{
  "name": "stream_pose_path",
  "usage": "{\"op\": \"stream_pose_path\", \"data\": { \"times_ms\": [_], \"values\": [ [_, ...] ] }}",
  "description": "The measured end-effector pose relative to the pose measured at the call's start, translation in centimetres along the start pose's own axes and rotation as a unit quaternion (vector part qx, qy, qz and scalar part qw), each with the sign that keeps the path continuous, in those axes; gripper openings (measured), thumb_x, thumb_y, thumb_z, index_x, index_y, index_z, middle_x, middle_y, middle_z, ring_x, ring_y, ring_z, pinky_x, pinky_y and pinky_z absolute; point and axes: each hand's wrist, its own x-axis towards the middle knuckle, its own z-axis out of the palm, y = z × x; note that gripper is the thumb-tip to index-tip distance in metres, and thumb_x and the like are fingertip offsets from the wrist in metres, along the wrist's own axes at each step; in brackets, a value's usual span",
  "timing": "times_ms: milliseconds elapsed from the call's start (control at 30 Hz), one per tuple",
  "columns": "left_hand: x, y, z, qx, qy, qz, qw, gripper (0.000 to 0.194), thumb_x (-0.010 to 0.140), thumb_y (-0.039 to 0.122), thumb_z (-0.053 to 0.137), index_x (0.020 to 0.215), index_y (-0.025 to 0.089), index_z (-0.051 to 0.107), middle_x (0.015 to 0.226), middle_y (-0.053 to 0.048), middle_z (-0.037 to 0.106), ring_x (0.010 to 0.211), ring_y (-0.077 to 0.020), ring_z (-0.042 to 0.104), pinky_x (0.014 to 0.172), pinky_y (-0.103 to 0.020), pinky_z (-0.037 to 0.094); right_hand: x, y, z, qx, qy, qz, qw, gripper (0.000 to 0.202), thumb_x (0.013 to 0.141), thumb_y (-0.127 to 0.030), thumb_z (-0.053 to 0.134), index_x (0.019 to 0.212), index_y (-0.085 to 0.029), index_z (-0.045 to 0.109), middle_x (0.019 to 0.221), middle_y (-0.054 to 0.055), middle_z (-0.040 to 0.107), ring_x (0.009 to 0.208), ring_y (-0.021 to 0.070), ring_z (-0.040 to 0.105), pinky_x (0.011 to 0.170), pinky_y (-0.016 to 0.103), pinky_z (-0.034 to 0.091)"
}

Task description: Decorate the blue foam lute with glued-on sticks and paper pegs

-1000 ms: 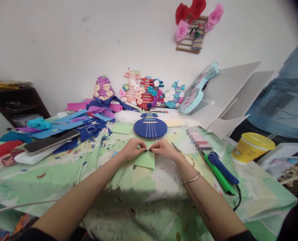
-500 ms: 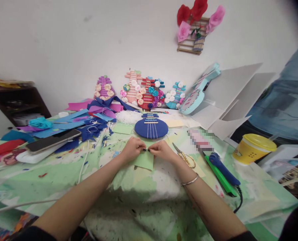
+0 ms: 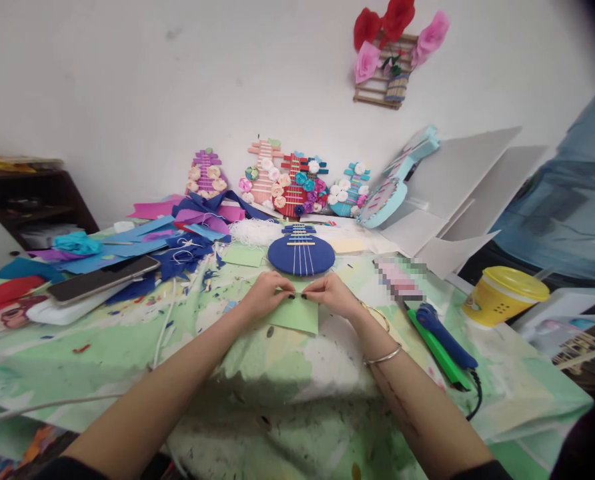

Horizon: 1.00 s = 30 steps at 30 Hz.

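Observation:
A light green sheet (image 3: 297,317) hangs between my hands, just in front of a dark blue oval instrument model (image 3: 301,256) with white strings. My left hand (image 3: 269,294) pinches the sheet's upper edge with thumb and finger. On the other side of that edge, my right hand (image 3: 330,294) pinches it too, a small gap between the two sets of fingertips. Scissors with gold handles (image 3: 380,319) lie partly hidden behind my right hand and wrist.
Blue and purple cloth pieces and a phone (image 3: 105,279) lie left. Right are a blue glue gun (image 3: 445,333), a green cutter (image 3: 436,350) and a yellow tub (image 3: 505,295). Decorated instrument models (image 3: 295,187) lean against the wall. A white cable (image 3: 166,323) crosses the cloth.
My right hand has moved slightly right, so the fingertips are farther apart. The green sheet looks wider between them, and the scissors are more covered by my right hand.

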Motion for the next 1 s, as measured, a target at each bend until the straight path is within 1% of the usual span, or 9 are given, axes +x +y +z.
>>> {"op": "stream_pose_path", "data": {
  "times_ms": [133, 267, 367, 433, 500, 633, 800, 900, 1000],
  "values": [
    [0.0, 0.4, 0.0, -0.065, -0.002, -0.066, 0.996, 0.01, 0.071, 0.019, 0.061, 0.073, 0.017, 0.07, 0.074, -0.003, 0.07, 0.07, -0.0157, 0.06, 0.066, -0.026, 0.043, 0.0, 0.0, -0.2, -0.065, 0.015, -0.032, 0.997, 0.018, 0.068, -0.025, 0.061, 0.07, -0.013, 0.075, 0.057, 0.001, 0.065, 0.053, 0.0128, 0.05, 0.048, 0.021, 0.036],
    [0.0, 1.3, -0.2, -0.13, 0.038, -0.142, 0.981, 0.009, 0.067, 0.02, 0.063, 0.066, 0.015, 0.07, 0.066, -0.003, 0.069, 0.064, -0.0152, 0.059, 0.061, -0.025, 0.043, -0.3, -0.4, -0.3, -0.116, 0.027, -0.053, 0.991, 0.02, 0.072, -0.024, 0.057, 0.069, -0.015, 0.074, 0.055, -0.001, 0.064, 0.053, 0.0128, 0.049, 0.047, 0.021, 0.033],
    [-0.2, 1.7, -0.2, -0.227, 0.045, -0.21, 0.95, 0.008, 0.063, 0.02, 0.065, 0.064, 0.014, 0.069, 0.056, -0.002, 0.065, 0.055, -0.0134, 0.056, 0.053, -0.023, 0.042, -0.5, -0.9, -0.2, -0.139, 0.027, -0.071, 0.987, 0.021, 0.074, -0.024, 0.055, 0.07, -0.013, 0.074, 0.058, 0.0, 0.064, 0.054, 0.0117, 0.049, 0.047, 0.02, 0.032],
    [-0.3, 1.9, -0.1, -0.289, 0.037, -0.235, 0.927, 0.01, 0.061, 0.021, 0.066, 0.066, 0.013, 0.069, 0.055, -0.002, 0.064, 0.052, -0.0125, 0.054, 0.05, -0.023, 0.04, -0.5, -1.1, 0.0, -0.141, 0.025, -0.083, 0.986, 0.022, 0.075, -0.024, 0.055, 0.074, -0.012, 0.074, 0.062, 0.001, 0.066, 0.055, 0.0115, 0.05, 0.049, 0.019, 0.032],
    [-0.3, 2.1, -0.1, -0.301, 0.032, -0.229, 0.925, 0.011, 0.061, 0.022, 0.067, 0.065, 0.012, 0.069, 0.056, -0.002, 0.064, 0.052, -0.0121, 0.054, 0.05, -0.022, 0.04, -0.4, -1.1, 0.2, -0.141, 0.019, -0.091, 0.986, 0.023, 0.076, -0.024, 0.054, 0.077, -0.012, 0.074, 0.063, 0.002, 0.067, 0.055, 0.0113, 0.05, 0.049, 0.019, 0.032],
    [-0.3, 2.1, 0.0, -0.266, 0.032, -0.201, 0.942, 0.011, 0.06, 0.022, 0.067, 0.065, 0.012, 0.068, 0.058, -0.002, 0.064, 0.054, -0.0122, 0.054, 0.05, -0.022, 0.04, -0.2, -0.8, 0.3, -0.136, 0.015, -0.087, 0.987, 0.023, 0.076, -0.024, 0.055, 0.077, -0.012, 0.075, 0.061, 0.002, 0.068, 0.054, 0.0121, 0.052, 0.048, 0.019, 0.033],
    [-0.2, 1.4, 0.3, -0.336, 0.025, -0.201, 0.92, 0.021, 0.065, 0.031, 0.066, 0.072, 0.012, 0.068, 0.064, -0.004, 0.066, 0.056, -0.0129, 0.056, 0.052, -0.022, 0.041, -0.1, -0.3, 0.1, -0.11, 0.071, -0.064, 0.989, 0.018, 0.072, -0.021, 0.06, 0.079, -0.016, 0.075, 0.071, 0.005, 0.073, 0.06, 0.0176, 0.06, 0.053, 0.023, 0.042],
    [-0.2, 1.3, 0.4, -0.36, 0.021, -0.211, 0.909, 0.019, 0.064, 0.03, 0.067, 0.071, 0.012, 0.067, 0.062, -0.003, 0.066, 0.055, -0.0123, 0.055, 0.052, -0.022, 0.041, -0.1, -0.4, 0.2, -0.133, 0.072, -0.078, 0.985, 0.018, 0.072, -0.019, 0.06, 0.081, -0.017, 0.075, 0.075, 0.006, 0.073, 0.063, 0.0188, 0.063, 0.057, 0.025, 0.045],
    [-0.3, 1.7, 0.1, -0.352, 0.02, -0.222, 0.909, 0.015, 0.063, 0.025, 0.067, 0.068, 0.011, 0.067, 0.06, -0.003, 0.065, 0.054, -0.0116, 0.054, 0.051, -0.022, 0.039, -0.1, -0.4, 0.5, -0.16, 0.063, -0.093, 0.981, 0.019, 0.073, -0.017, 0.059, 0.083, -0.017, 0.075, 0.077, 0.005, 0.073, 0.063, 0.018, 0.064, 0.058, 0.024, 0.045]
  ]
}}
